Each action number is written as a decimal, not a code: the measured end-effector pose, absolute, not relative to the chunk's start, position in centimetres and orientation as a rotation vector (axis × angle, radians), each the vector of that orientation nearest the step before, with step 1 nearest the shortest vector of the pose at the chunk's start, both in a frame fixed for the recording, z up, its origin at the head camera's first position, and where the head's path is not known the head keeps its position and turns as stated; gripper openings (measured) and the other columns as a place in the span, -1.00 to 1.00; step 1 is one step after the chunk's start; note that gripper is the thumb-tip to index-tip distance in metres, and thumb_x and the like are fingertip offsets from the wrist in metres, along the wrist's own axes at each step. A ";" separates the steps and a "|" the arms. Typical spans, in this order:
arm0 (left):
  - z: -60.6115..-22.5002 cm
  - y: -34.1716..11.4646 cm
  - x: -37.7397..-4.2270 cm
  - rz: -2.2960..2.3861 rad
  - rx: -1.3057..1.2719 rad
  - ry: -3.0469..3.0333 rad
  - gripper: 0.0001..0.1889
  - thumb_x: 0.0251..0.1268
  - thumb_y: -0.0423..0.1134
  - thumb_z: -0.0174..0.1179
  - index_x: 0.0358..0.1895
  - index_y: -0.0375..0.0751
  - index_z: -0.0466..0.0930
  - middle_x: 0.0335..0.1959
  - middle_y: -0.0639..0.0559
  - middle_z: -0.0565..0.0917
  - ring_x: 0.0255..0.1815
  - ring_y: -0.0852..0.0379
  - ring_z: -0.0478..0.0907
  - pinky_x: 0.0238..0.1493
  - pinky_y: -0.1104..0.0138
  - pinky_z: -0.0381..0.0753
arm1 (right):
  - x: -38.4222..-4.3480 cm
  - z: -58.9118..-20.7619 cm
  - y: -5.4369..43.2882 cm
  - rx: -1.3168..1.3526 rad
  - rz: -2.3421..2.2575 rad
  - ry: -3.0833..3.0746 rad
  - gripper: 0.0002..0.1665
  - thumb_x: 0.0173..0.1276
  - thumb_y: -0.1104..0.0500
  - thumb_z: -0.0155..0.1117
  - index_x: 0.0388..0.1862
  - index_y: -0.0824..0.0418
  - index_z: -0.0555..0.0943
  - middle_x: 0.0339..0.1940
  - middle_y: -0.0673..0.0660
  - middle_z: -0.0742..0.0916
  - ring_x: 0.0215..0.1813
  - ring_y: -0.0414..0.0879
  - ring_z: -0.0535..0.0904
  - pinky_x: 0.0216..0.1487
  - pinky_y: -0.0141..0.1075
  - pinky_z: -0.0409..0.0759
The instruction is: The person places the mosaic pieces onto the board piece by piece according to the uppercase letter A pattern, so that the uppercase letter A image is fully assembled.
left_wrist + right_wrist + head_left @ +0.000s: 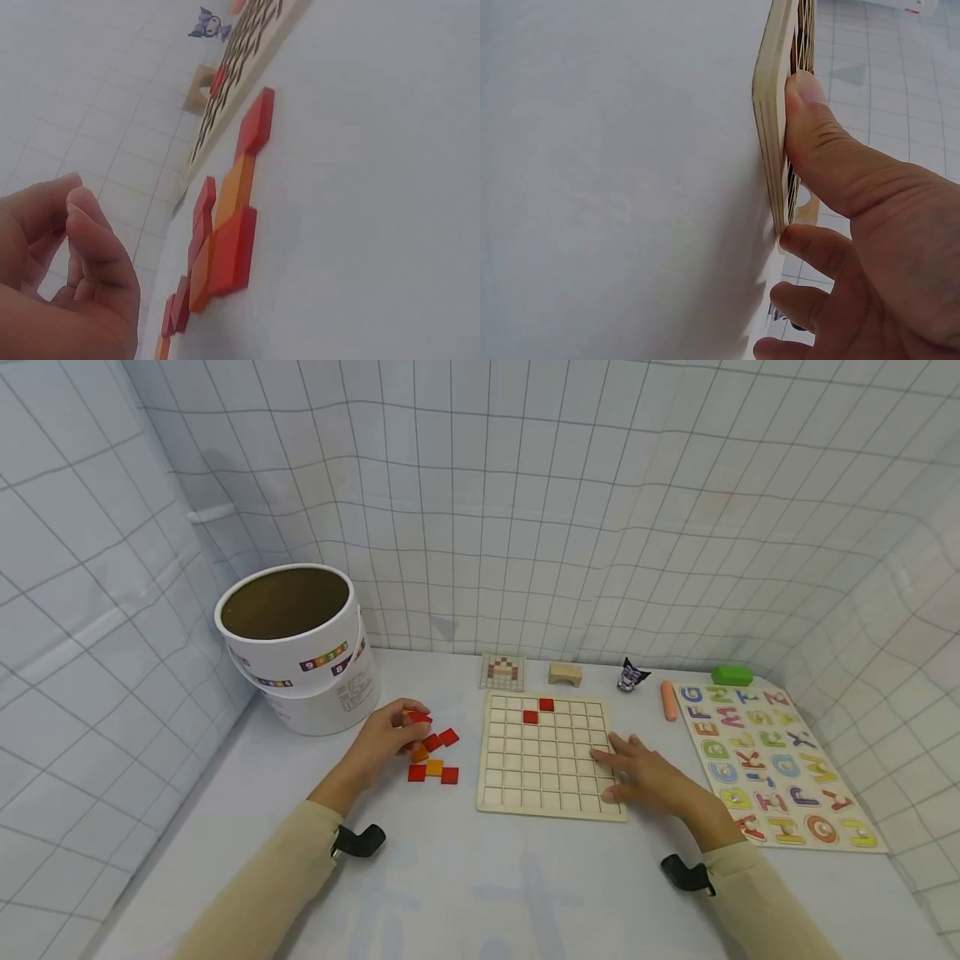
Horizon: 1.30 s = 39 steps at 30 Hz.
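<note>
My left hand (384,739) is over the loose tiles, its thumb and fingertips drawn together. A small bit of red tile (58,234) shows between the fingers; most of it is hidden. Below lie flat red tiles (449,775) and orange tiles (434,767), loosely grouped on the table. The square wooden grid board (540,768) lies to the right, with one red tile (547,704) in its top row and another red tile (530,717) one row down. Fingers spread, my right hand (648,779) rests at the board's right edge, its thumb (808,112) on the rim.
Behind the board are a small pattern card (503,672), a wooden arch block (565,673) and a little purple figure (632,677). A white bucket (322,693) stands back left. At right lie an orange stick (669,701), a green block (732,675) and an alphabet board (787,764).
</note>
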<state>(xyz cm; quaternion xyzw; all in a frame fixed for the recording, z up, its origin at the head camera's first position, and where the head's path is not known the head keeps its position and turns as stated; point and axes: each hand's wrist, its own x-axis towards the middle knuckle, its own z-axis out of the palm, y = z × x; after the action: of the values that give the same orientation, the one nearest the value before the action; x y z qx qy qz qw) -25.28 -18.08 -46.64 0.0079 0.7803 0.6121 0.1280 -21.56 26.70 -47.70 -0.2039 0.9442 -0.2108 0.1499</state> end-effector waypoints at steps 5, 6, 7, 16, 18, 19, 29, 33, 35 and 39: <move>-46.7 -15.8 -26.2 1.890 -0.120 2.174 -0.53 0.41 -0.20 0.32 0.33 -0.18 0.50 -0.09 -0.14 0.57 -0.22 0.02 0.62 -0.14 0.42 0.68 | -21.6 -47.7 26.6 -0.582 -0.579 2.728 -0.10 0.32 -0.25 0.34 0.56 0.06 0.38 0.65 0.35 0.15 0.60 0.53 -0.12 0.43 0.49 -0.13; -46.8 -15.2 -26.3 1.902 -0.136 2.161 -0.53 0.40 -0.22 0.32 0.33 -0.18 0.52 -0.07 -0.16 0.58 -0.21 0.02 0.65 -0.12 0.40 0.69 | -21.6 -47.6 26.6 -0.581 -0.581 2.726 -0.10 0.32 -0.24 0.34 0.56 0.06 0.38 0.65 0.35 0.15 0.60 0.52 -0.12 0.43 0.49 -0.14; -46.9 -14.7 -26.4 1.910 -0.144 2.150 -0.53 0.40 -0.23 0.33 0.33 -0.18 0.53 -0.07 -0.16 0.60 -0.20 0.02 0.67 -0.11 0.39 0.70 | -21.6 -47.6 26.6 -0.580 -0.581 2.724 -0.10 0.32 -0.25 0.34 0.56 0.06 0.38 0.65 0.35 0.15 0.60 0.52 -0.12 0.43 0.49 -0.14; -47.4 -8.5 -27.3 1.896 -0.036 2.155 -0.58 0.32 -0.38 0.35 0.24 -0.26 0.62 -0.21 -0.17 0.68 -0.36 0.11 0.69 -0.24 0.37 0.71 | -21.5 -47.4 26.5 -0.590 -0.582 2.729 -0.11 0.32 -0.23 0.35 0.54 0.08 0.39 0.64 0.36 0.17 0.59 0.53 -0.09 0.41 0.51 -0.14; -47.7 -7.5 -27.5 1.856 -0.010 2.204 -0.61 0.32 -0.38 0.35 0.21 -0.24 0.64 -0.27 -0.14 0.67 -0.45 0.15 0.65 -0.32 0.41 0.68 | -21.4 -47.3 26.4 -0.590 -0.572 2.728 -0.11 0.32 -0.23 0.35 0.55 0.07 0.39 0.64 0.36 0.16 0.60 0.52 -0.10 0.41 0.51 -0.15; -47.8 -7.1 -27.6 1.825 0.004 2.237 -0.62 0.32 -0.38 0.35 0.20 -0.23 0.65 -0.30 -0.12 0.67 -0.49 0.16 0.62 -0.35 0.42 0.67 | -21.4 -47.3 26.4 -0.588 -0.565 2.728 -0.11 0.32 -0.24 0.34 0.55 0.06 0.39 0.64 0.36 0.16 0.59 0.52 -0.10 0.41 0.51 -0.15; -48.6 -4.9 -28.7 1.298 0.208 2.690 -0.68 0.28 -0.22 0.41 0.10 -0.14 0.75 -0.27 0.01 0.77 -0.31 0.15 0.60 -0.22 0.30 0.59 | -21.6 -47.3 26.4 -0.581 -0.518 2.738 -0.11 0.32 -0.28 0.32 0.56 0.02 0.38 0.65 0.32 0.16 0.60 0.50 -0.08 0.42 0.50 -0.15; -48.7 -4.6 -29.0 1.144 0.280 2.762 -0.66 0.28 -0.23 0.40 0.11 -0.14 0.75 -0.19 -0.01 0.79 -0.17 0.08 0.65 -0.09 0.20 0.61 | -21.7 -47.5 26.5 -0.577 -0.523 2.736 -0.10 0.31 -0.30 0.31 0.56 0.01 0.38 0.65 0.31 0.16 0.61 0.50 -0.09 0.43 0.49 -0.16; -48.6 -4.5 -29.1 1.122 0.285 2.766 -0.66 0.29 -0.23 0.41 0.12 -0.14 0.74 -0.16 -0.02 0.79 -0.14 0.07 0.64 -0.06 0.18 0.62 | -21.7 -47.5 26.5 -0.571 -0.526 2.733 -0.09 0.31 -0.30 0.31 0.56 0.01 0.38 0.66 0.31 0.16 0.61 0.49 -0.09 0.43 0.49 -0.17; -48.5 -4.5 -28.9 1.164 0.270 2.741 -0.65 0.28 -0.23 0.41 0.13 -0.17 0.73 -0.21 0.01 0.76 -0.20 0.10 0.59 -0.11 0.23 0.58 | -21.7 -47.4 26.5 -0.558 -0.528 2.727 -0.08 0.30 -0.30 0.32 0.56 0.00 0.37 0.66 0.30 0.15 0.61 0.48 -0.10 0.44 0.48 -0.18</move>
<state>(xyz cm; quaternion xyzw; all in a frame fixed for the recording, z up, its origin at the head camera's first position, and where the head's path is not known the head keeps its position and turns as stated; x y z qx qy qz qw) -28.93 -4.48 -48.54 0.0902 0.9140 0.3883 0.0754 -21.70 26.52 -47.45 -0.1947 0.9512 -0.1841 0.1534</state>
